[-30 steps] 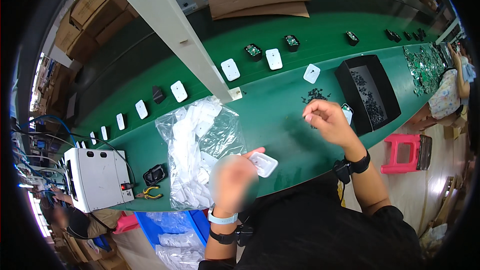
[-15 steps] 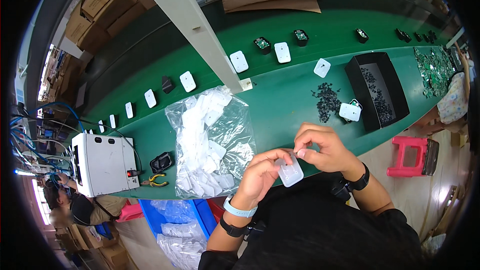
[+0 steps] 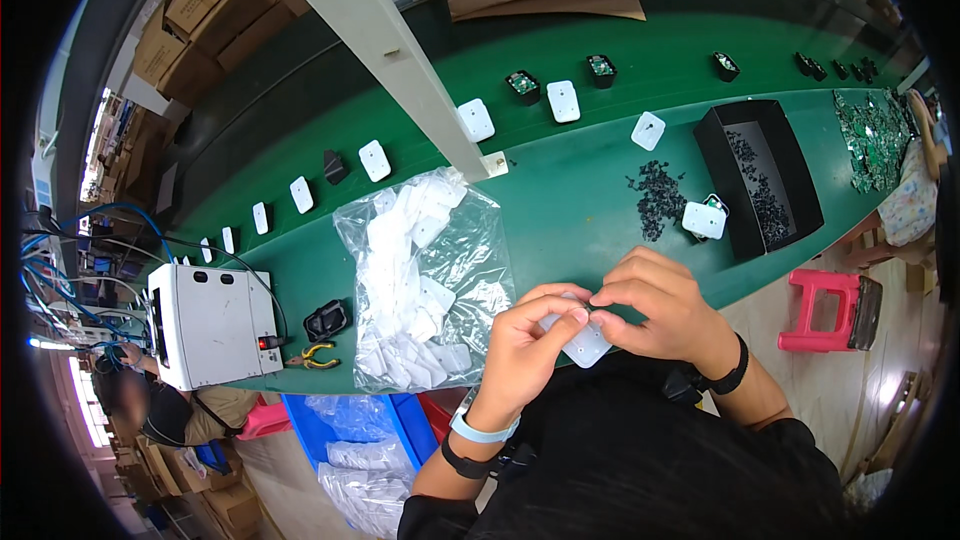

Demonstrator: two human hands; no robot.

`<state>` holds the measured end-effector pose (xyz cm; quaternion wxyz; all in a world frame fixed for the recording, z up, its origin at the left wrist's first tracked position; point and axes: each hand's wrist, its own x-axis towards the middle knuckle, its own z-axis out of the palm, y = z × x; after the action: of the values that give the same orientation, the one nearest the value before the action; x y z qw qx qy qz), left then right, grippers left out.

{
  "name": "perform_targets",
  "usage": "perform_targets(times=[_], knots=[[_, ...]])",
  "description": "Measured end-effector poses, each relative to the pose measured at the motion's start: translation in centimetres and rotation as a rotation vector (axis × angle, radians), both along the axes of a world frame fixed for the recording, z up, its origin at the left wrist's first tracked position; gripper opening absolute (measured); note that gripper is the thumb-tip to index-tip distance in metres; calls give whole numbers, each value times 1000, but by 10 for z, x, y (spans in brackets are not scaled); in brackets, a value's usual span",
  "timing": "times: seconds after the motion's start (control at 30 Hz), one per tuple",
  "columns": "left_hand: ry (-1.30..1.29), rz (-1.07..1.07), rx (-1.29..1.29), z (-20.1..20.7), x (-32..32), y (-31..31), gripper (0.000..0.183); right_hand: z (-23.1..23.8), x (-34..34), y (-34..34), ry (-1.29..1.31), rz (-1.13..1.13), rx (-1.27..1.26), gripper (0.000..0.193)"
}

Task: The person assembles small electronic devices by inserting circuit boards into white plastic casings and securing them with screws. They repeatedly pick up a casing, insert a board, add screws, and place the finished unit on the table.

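Observation:
Close to my body, at the near edge of the green bench, I hold a white rounded plastic cover [image 3: 587, 347]. My left hand [image 3: 528, 345] grips it from the left, with the thumb lying across its upper part. From the right, my right hand [image 3: 655, 306] meets it in a pinch, thumb and forefinger together at the cover's upper edge. Whatever sits between those right fingertips is too small to make out. Beyond my right hand lies a heap of small black parts [image 3: 660, 202], with a white cover joined to a circuit board [image 3: 704, 221] beside it.
A clear bag of white covers [image 3: 400, 290] lies left of my hands. A black box [image 3: 765, 180] stands at the right, near a pile of circuit boards [image 3: 875, 140]. Pliers [image 3: 315, 358] rest by a white machine [image 3: 212, 325]. A beige post [image 3: 385, 50] rises from the bench.
My left thumb has moved onto the cover's face, and my right hand has come lower and closer over its upper edge. More of the cover is now hidden by fingers.

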<state>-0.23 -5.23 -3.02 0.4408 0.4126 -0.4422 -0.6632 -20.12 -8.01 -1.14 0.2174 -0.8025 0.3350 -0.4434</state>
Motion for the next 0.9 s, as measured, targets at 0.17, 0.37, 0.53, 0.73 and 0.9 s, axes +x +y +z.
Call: perform_targets(times=[0.17,0.37,0.53,0.73,0.9], knots=[[-33,-60,-24,6,-1,3,15,1,-2,1,-3,-35,49,19],[164,-22,14,8,-9,4,44,-2,-8,4,-113,102,182,17],[104,-18,111,10,-6,6,38,1,-1,3,-49,108,97,17],[-1,-67,36,10,-8,10,30,5,2,5,-12,61,10,18],[-63,-174,3,12,-3,11,32,11,1,7,61,46,-36,19]])
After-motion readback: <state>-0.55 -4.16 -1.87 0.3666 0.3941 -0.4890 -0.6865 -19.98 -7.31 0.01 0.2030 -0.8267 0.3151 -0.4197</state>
